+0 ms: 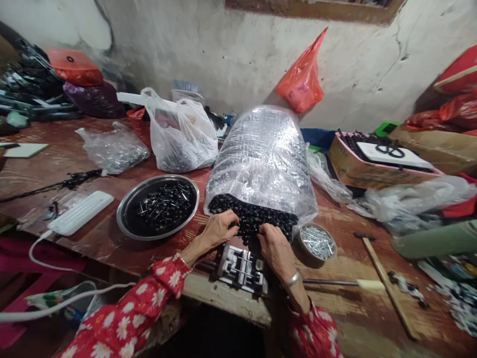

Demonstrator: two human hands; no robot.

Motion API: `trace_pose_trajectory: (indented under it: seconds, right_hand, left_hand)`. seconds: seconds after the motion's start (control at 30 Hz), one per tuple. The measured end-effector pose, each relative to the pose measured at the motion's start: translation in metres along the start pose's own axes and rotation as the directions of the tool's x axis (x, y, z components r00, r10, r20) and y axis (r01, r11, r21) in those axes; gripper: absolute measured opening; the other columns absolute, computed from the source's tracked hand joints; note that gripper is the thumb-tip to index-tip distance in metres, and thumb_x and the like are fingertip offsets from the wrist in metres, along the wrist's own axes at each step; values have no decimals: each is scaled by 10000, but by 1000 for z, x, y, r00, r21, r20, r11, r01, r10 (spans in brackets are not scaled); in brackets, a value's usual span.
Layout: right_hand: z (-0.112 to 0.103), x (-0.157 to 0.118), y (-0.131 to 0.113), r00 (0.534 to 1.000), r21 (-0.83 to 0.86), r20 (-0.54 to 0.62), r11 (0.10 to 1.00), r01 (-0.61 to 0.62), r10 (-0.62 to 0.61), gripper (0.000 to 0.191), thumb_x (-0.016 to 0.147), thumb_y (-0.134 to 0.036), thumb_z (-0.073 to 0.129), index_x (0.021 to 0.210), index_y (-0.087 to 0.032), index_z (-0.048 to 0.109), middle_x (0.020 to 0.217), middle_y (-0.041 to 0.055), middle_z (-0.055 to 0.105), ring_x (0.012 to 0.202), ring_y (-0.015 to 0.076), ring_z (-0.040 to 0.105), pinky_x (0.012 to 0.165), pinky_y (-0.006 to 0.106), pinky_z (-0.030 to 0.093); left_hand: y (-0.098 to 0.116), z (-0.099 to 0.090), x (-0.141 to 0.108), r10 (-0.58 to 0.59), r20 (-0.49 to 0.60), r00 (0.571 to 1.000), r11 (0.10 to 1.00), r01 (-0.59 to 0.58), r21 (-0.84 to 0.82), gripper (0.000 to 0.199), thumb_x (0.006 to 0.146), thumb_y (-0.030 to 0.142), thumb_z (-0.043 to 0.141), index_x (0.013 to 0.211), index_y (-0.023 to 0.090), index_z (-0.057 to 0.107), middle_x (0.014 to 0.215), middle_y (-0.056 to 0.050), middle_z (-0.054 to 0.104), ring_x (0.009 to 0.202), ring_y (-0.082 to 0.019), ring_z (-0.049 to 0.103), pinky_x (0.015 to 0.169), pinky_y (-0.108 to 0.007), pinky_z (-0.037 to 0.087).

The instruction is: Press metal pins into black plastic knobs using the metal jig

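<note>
A large clear plastic bag (261, 149) lies with its mouth toward me, and small black parts (257, 219) spill from it. My left hand (219, 228) is at the left of the opening, its fingers curled together at the black parts; what they hold is too small to make out. On the right, my right hand (275, 247) touches the near edge of the pile with bent fingers, their tips partly hidden. Between and below the hands sits a metal fixture (244, 268) with silvery pins across it, at the table's front edge.
A steel bowl (121, 214) of black-headed pins stands left. Right are a round container of silvery pins (317, 241), a screwdriver (368, 284), a hammer (387, 283) and a cardboard box (346, 166). A white power strip (82, 213) and plastic bags (182, 134) lie farther left.
</note>
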State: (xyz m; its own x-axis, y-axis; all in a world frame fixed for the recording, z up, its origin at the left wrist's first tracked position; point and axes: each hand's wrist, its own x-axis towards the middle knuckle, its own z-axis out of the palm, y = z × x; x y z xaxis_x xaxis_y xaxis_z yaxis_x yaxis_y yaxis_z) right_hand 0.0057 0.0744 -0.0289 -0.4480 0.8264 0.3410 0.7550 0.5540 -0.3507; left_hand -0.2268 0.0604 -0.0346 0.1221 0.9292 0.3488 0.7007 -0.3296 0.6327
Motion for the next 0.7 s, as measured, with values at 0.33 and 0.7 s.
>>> trace_pose_trajectory:
  seconds: [0.33, 0.7]
  right_hand:
    - [-28, -39, -16, 996, 255, -56, 966, -49, 66, 93, 1018, -282, 544, 999, -230, 620, 943, 31, 690, 879, 186, 625, 827, 302, 466]
    - [-17, -67, -34, 999, 120, -43, 993, -14, 19, 109, 1022, -235, 525, 950, -228, 607, 924, 50, 667, 846, 206, 579, 752, 327, 414]
  left_hand:
    - [32, -25, -45, -139, -25, 990, 973, 131, -192, 131, 868, 169, 600, 985, 170, 659, 729, 50, 604, 527, -57, 453, 503, -179, 326]
    - [46, -19, -69, 93, 115, 989, 983, -110, 145, 138, 910, 161, 605, 1016, 196, 686, 949, -31, 655, 795, -161, 642, 700, -256, 452]
